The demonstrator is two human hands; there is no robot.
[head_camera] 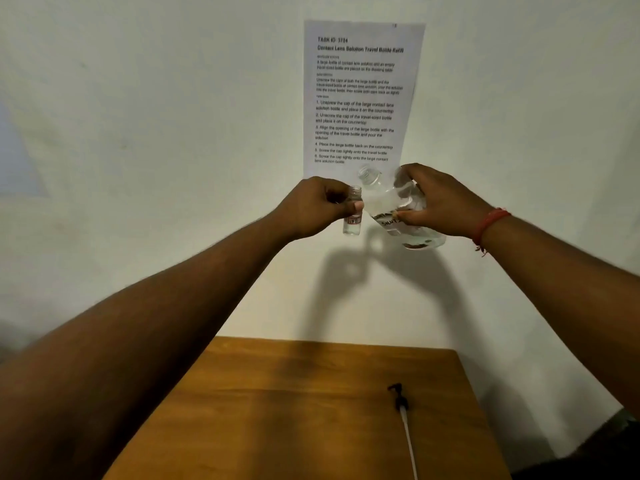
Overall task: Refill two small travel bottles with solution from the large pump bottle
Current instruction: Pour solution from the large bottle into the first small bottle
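Aloft, uncapped large bottle (398, 206) and travel bottle (353, 216) both hold clear liquid.

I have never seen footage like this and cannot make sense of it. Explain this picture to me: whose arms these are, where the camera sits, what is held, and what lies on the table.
There is no machine here, only a person with bare hands. The single picture comes from a camera worn on the head, looking forward and down. The left hand grips a small uncapped bottle. The right hand holds a large clear bottle, open and tilted towards the small one. On the wooden table lies the pump top with its tube. A printed instruction sheet hangs on the wall.
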